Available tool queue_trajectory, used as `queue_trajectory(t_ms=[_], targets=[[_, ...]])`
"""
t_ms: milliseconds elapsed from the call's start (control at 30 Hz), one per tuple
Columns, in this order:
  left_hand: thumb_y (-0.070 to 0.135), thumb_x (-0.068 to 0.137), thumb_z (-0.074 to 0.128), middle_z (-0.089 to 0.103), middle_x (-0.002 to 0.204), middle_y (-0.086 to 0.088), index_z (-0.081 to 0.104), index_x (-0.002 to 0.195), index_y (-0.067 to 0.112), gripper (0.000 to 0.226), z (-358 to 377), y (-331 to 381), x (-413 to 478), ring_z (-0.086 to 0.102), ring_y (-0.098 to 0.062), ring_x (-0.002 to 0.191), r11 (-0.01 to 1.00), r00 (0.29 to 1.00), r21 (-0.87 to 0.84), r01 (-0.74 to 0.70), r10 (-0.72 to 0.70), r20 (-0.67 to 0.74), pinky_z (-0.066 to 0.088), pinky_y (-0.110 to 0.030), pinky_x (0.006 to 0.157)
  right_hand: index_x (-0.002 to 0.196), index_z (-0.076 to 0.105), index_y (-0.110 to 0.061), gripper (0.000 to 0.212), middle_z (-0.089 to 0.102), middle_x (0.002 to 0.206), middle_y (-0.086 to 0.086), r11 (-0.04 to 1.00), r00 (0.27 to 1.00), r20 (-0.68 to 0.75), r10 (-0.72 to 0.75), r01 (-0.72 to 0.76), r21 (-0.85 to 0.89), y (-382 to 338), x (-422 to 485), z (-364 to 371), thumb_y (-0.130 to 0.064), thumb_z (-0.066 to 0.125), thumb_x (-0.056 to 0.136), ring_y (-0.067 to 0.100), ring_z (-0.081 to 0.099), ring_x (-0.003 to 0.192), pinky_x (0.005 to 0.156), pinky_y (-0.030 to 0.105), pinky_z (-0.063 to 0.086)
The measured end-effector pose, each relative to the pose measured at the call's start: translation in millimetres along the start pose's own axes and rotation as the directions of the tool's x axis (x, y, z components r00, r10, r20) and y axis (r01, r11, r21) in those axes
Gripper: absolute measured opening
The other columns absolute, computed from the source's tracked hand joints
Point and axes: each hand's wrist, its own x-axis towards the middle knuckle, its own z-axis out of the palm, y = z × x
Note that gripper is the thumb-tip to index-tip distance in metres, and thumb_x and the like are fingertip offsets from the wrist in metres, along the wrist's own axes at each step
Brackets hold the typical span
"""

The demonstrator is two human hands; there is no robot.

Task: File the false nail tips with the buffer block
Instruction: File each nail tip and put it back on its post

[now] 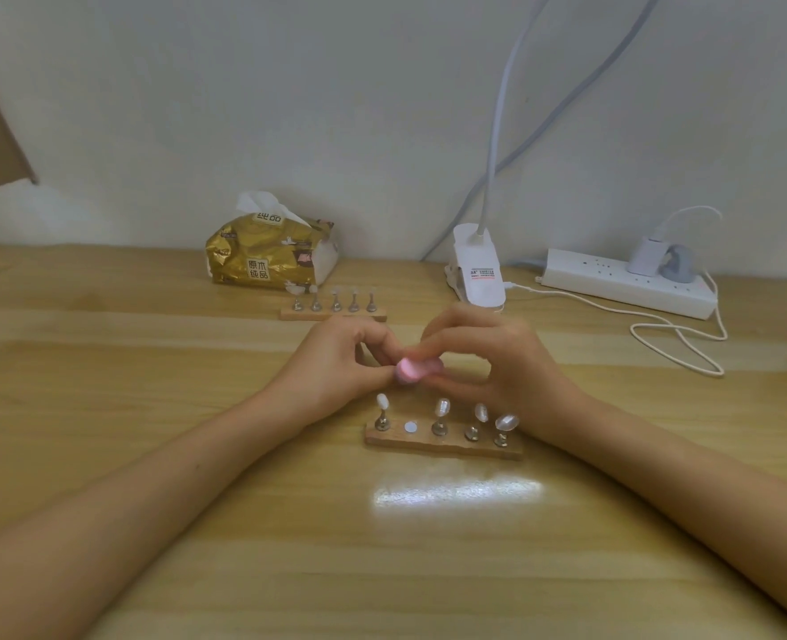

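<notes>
The person's two hands meet just behind the near wooden stand (442, 443), which sits on the desk (244, 524). The right hand (498, 362) pinches the pink buffer block (417, 369) between a finger on top and the thumb beneath. The block is blurred. The left hand (336, 362) curls its fingers in against the block's left end, but whatever it holds is hidden, so its grip cannot be told.

Four false nail tips (442, 406) stand on pegs on the stand. The second place from its left shows only a bare round disc (410, 426), so the missing tip is likely the one being filed.

To do this step well, the left hand should hold the tip steady and low on its peg, so the thin plastic does not flex. The right hand should draw the block lightly along the tip's edge in short, even strokes. Both hands should stay above the stand, since a dropped wrist could knock over the upright tips just in front.

Farther behind the stand lies a second stand (334, 314) with five pegs.
</notes>
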Motion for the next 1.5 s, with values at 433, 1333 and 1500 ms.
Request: queue_trajectory(t_ms=[433,1333,1500], targets=[[0.010,0.077,0.082,0.067,0.063,0.019,0.077,0.079,0.020,0.011,0,2,0,0.051,0.004,0.050,0.999,0.999,-0.019,0.032,-0.032,0.022,0.038,-0.007,0.053,0.105,0.078,-0.008,0.021,0.066,0.098,0.006,0.992,0.992,-0.029,0.126,-0.126,-0.010,2,2,-7,-0.008,0.078,0.084,0.012,0.064,0.087,0.082,0.018,0.048],[0.017,0.076,0.083,0.069,0.066,0.014,0.077,0.077,0.020,0.007,-1,2,-1,0.050,0.003,0.052,0.998,0.998,-0.006,0.055,-0.055,0.002,0.040,-0.012,0.055,0.093,0.078,-0.008,0.010,0.066,0.091,0.004,0.985,0.989,0.018,0.147,-0.148,0.084,0,2,-8,-0.008,0.081,0.083,0.011,0.065,0.082,0.079,0.020,0.049],[0.020,0.076,0.084,0.068,0.064,0.017,0.075,0.074,0.024,0.009,-1,4,-1,0.049,0.004,0.050,0.999,0.999,-0.020,0.049,-0.049,0.017,0.038,-0.010,0.053,0.090,0.076,-0.006,0.011,0.066,0.091,0.006,0.996,0.996,0.076,0.048,-0.053,0.071,-2,1,-7,-0.005,0.082,0.082,0.016,0.065,0.083,0.080,0.023,0.051]])
